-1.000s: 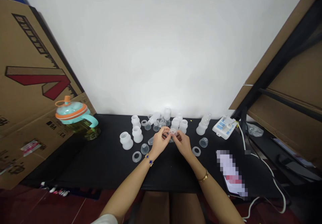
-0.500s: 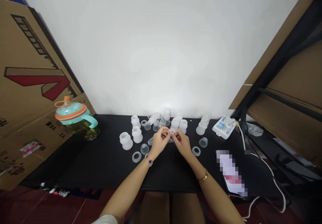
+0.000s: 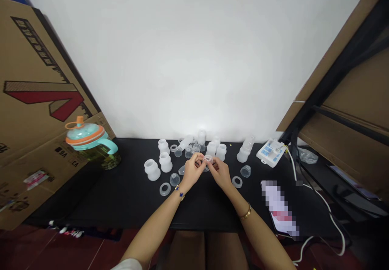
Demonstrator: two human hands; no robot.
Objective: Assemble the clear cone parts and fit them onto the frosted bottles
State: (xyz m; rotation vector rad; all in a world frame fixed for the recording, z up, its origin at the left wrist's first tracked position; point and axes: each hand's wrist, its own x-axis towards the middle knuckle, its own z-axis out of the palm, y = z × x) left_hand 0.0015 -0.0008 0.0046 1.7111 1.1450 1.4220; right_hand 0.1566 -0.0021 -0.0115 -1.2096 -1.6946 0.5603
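Observation:
My left hand point(image 3: 193, 169) and my right hand point(image 3: 219, 172) meet over the black table, both with fingers closed on one small clear ring-shaped part point(image 3: 208, 158). The fingertips cover some of it. Left of my hands lie a clear dome point(image 3: 174, 179) and a translucent ring point(image 3: 165, 189). To their right are another ring point(image 3: 237, 182) and a clear dome point(image 3: 246, 171). White bottles stand at the left, one of them point(image 3: 152, 169) nearest me. More bottles point(image 3: 221, 152) and clear parts point(image 3: 189, 152) are clustered behind my hands.
A large jug point(image 3: 91, 142) with a turquoise handle stands at the left by a cardboard box point(image 3: 33, 100). On the right are a stacked bottle point(image 3: 244, 150), a white-and-blue box point(image 3: 271, 152), a phone point(image 3: 279, 209) with its screen blurred, and a white cable point(image 3: 326, 205).

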